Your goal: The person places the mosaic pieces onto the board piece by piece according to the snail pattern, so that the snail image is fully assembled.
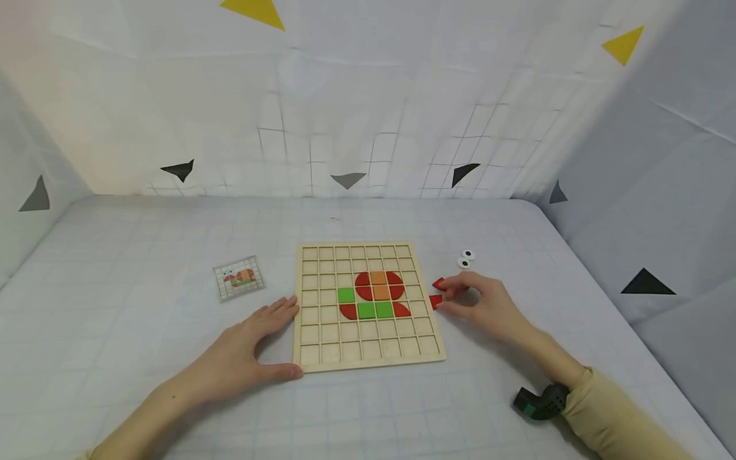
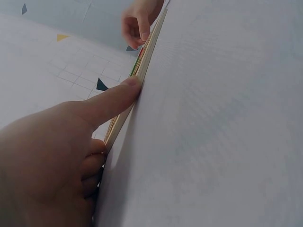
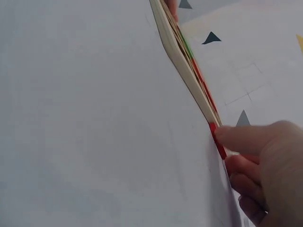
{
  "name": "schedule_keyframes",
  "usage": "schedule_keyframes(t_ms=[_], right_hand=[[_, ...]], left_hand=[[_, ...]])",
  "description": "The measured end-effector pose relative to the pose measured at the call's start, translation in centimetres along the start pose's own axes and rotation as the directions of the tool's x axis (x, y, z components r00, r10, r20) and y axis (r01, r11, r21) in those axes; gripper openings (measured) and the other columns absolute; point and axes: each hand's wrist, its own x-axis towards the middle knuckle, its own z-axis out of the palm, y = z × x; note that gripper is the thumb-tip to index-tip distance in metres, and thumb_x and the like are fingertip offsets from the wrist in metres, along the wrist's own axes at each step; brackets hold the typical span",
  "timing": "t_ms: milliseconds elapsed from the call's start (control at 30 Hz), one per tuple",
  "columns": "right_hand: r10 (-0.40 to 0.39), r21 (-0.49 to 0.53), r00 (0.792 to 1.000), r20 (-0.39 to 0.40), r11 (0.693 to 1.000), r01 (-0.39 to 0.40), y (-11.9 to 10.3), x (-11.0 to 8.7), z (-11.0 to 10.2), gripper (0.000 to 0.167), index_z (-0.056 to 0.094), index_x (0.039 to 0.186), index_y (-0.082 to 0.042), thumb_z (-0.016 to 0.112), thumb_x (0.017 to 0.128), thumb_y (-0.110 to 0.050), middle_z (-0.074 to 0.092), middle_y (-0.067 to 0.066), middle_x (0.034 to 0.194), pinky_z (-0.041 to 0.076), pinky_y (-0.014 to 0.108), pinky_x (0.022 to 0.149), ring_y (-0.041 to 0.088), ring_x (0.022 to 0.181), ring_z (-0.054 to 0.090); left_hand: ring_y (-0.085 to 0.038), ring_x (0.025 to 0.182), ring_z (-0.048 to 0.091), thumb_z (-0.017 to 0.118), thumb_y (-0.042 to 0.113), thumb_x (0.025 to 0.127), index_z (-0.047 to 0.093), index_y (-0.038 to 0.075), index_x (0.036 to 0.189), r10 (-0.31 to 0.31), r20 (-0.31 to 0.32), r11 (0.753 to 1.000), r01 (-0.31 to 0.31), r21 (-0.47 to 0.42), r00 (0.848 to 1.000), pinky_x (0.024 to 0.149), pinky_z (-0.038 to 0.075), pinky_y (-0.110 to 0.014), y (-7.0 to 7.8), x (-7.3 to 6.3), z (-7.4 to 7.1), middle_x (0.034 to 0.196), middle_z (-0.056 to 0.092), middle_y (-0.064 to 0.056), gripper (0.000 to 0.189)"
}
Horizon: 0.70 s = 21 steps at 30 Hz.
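Observation:
A wooden grid board point(image 1: 310, 353) lies on the table with red, orange and green pieces set in its cells. My left hand point(image 1: 244, 351) rests against its left edge, fingers and thumb spread. In the left wrist view the thumb point(image 2: 116, 97) touches the board's side. Just right of the board, my right hand point(image 1: 483, 306) is over two red pieces. Its thumb touches the lower red piece point(image 1: 435, 301), beside the board's edge. Its forefinger touches the upper red piece point(image 1: 439, 283). Thumb and forefinger stand apart; the other fingers are partly hidden.
Two white eye pieces point(image 1: 464, 262) lie beyond my right hand. A small picture card point(image 1: 239, 278) with a gridded, coloured pattern lies left of the board. A black device point(image 1: 540, 402) is worn at the right wrist. White cloth walls point(image 1: 368, 96) stand behind and at the sides.

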Motion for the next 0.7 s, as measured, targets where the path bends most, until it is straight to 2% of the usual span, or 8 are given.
schedule_keyframes(t_ms=[133, 267, 500, 700], right_hand=[[-0.045, 0.005, 0.998, -0.033, 0.999, 0.045, 0.0, -0.2, 0.5, 0.032, 0.074, 0.11, -0.016, 0.084, 0.081, -0.011, 0.071, -0.006, 0.096, 0.051, 0.017, 0.082, 0.01, 0.086, 0.065], [-0.07, -0.035, 0.995, -0.076, 0.997, 0.068, -0.1, -0.1, 0.7, 0.029, 0.074, 0.107, -0.015, 0.084, 0.08, -0.009, 0.073, -0.006, 0.099, 0.053, 0.02, 0.081, 0.009, 0.088, 0.066], [-0.043, -0.118, 0.99, -0.132, 0.993, 0.028, -0.5, 0.0, 0.9, 0.029, 0.074, 0.105, -0.01, 0.085, 0.078, -0.007, 0.073, -0.001, 0.1, 0.056, 0.024, 0.08, 0.014, 0.09, 0.068], [-0.047, -0.119, 0.988, -0.145, 0.992, 0.029, -0.7, 0.3, 1.3, 0.03, 0.074, 0.106, -0.009, 0.084, 0.079, -0.006, 0.073, 0.0, 0.102, 0.054, 0.023, 0.079, 0.015, 0.092, 0.067]], left_hand=[[-0.034, 0.151, 0.027, 0.076, 0.066, 0.074, 0.038, 0.023, 0.155, 0.006, -0.003, 1.0, -0.006, 0.001, 1.0, 0.117, 0.026, -0.063, -0.1, 0.0, 0.0, 0.163, 0.029, 0.01, 0.1], [-0.033, 0.151, 0.026, 0.076, 0.066, 0.074, 0.038, 0.023, 0.155, 0.009, -0.001, 1.0, -0.009, -0.004, 1.0, 0.117, 0.026, -0.063, -0.2, 0.0, 0.0, 0.163, 0.029, 0.011, 0.1], [-0.032, 0.151, 0.025, 0.077, 0.066, 0.074, 0.038, 0.024, 0.155, 0.003, 0.001, 1.0, -0.003, -0.006, 1.0, 0.118, 0.025, -0.062, -0.2, 0.0, 0.0, 0.163, 0.028, 0.013, 0.099], [-0.034, 0.151, 0.026, 0.076, 0.067, 0.074, 0.038, 0.024, 0.155, 0.003, 0.004, 1.0, -0.003, -0.005, 1.0, 0.117, 0.025, -0.063, 0.0, -0.1, 0.0, 0.163, 0.028, 0.011, 0.1]])
